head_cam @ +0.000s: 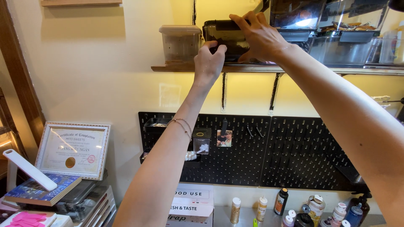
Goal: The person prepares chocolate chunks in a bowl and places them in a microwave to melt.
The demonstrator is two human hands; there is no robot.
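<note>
Dark container (225,38) on wall shelf (185,67), gripped by left hand (209,61) and right hand (259,35).

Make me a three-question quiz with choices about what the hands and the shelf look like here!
1. Where is the dark container?
A) on the wooden shelf
B) on the floor
C) on the pegboard

2. What colour is the pegboard?
A) white
B) black
C) red

3. What are the hands doing?
A) hanging free
B) both touching the dark container
C) holding a bottle

Answers:
1 A, it stands on the shelf beside a clear tub.
2 B, the panels are black.
3 B, left hand grips its front, right hand its top.
</note>
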